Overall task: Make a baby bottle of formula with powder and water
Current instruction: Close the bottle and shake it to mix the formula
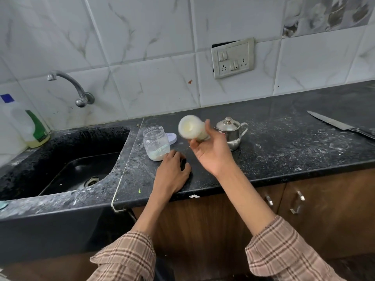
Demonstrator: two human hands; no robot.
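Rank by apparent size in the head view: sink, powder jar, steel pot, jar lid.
1. sink
2. powder jar and steel pot: these look alike, and the person's right hand hides part of the pot, so unranked
3. jar lid, partly hidden behind the jar

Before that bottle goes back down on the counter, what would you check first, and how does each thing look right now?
1. Grip on the bottle: the right hand holds it tilted, bottom toward the camera. Ok.
2. Bottle closed: its top is hidden behind the hand. Cannot tell.
3. Powder mixed: the bottle is blurred and looks milky. Cannot tell.
4. Landing spot: bare counter lies between the jar and the small steel pot. Ok.
5. Left hand out of the way: it rests on the counter beside the jar. Ok.
6. Jar closed: it stands open, its lid behind it. Not ok.
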